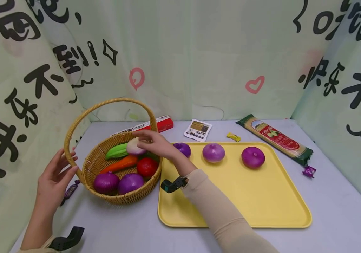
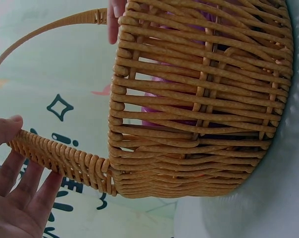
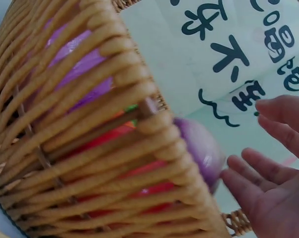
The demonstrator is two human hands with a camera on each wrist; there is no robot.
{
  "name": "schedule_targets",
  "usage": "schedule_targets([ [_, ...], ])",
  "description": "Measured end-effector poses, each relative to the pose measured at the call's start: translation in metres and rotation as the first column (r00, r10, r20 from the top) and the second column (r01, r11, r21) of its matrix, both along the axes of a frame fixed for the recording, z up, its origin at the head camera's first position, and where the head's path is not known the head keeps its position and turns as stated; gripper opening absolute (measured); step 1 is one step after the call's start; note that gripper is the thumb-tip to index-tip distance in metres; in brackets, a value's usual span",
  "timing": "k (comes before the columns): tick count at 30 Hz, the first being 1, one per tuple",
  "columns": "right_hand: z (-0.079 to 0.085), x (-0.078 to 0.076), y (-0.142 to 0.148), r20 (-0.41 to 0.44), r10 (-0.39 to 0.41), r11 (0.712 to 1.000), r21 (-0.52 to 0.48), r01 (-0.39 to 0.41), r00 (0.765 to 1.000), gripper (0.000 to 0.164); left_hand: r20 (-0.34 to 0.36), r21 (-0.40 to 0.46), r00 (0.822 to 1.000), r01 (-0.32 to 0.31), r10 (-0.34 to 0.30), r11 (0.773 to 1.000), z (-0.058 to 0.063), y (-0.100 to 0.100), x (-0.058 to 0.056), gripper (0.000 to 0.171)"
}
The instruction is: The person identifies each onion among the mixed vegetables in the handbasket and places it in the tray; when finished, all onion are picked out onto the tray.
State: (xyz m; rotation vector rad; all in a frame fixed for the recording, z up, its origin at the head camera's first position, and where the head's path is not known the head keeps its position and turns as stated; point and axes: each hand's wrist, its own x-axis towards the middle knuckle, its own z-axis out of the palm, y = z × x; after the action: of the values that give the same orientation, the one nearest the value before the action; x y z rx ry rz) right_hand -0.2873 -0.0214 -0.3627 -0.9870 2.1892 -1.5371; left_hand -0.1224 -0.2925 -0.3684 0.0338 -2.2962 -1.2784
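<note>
In the head view a wicker basket (image 1: 126,199) stands on the left. My left hand (image 1: 51,182) holds its handle (image 2: 65,153) near the base, thumb on one side and fingers on the other. My right hand (image 1: 156,143) is over the far right of the basket, beside a pale purple-white onion (image 1: 133,147). Its fingers are spread in the right wrist view, fingertips close to that onion; contact is unclear. Around it in the basket lie a green ridged vegetable (image 1: 116,151), a carrot (image 1: 122,164), a tomato (image 1: 147,167) and two purple onions (image 1: 131,183).
A yellow tray (image 1: 281,203) on the right bears three purple onions (image 1: 253,157) along its far side. Behind are a red pasta box (image 1: 165,123), a white packet (image 1: 198,130), a yellow candy (image 1: 233,136) and a long green packet (image 1: 275,137). Purple candies (image 1: 309,171) lie at both sides.
</note>
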Motion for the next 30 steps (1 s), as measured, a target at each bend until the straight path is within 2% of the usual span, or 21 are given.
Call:
schedule_targets([
  [6,-0.003,-0.004,-0.011,0.043,-0.012,0.995,-0.098,0.017,0.999,0.041,-0.003,0.002,1.0,0.0,0.0,1.0,0.001,0.0,0.001,0.066],
  [12,-0.006,-0.006,-0.02,0.05,-0.05,0.994,-0.098,0.055,0.998,0.039,-0.006,0.001,1.0,-0.002,0.002,1.0,0.0,0.0,0.001,0.066],
  [16,-0.006,-0.007,-0.026,0.048,-0.082,0.995,-0.046,0.085,0.995,0.04,-0.002,0.003,1.0,-0.005,0.005,1.0,-0.001,-0.001,0.001,0.066],
  [22,-0.001,-0.007,-0.034,-0.009,-0.081,0.994,0.075,0.081,0.997,0.04,0.006,-0.011,1.0,-0.009,0.009,1.0,0.0,-0.001,0.001,0.065],
  [30,0.0,-0.012,-0.043,-0.098,-0.104,0.962,0.244,0.125,0.99,0.04,-0.02,-0.012,1.0,0.014,-0.014,1.0,0.001,-0.001,0.0,0.066],
])
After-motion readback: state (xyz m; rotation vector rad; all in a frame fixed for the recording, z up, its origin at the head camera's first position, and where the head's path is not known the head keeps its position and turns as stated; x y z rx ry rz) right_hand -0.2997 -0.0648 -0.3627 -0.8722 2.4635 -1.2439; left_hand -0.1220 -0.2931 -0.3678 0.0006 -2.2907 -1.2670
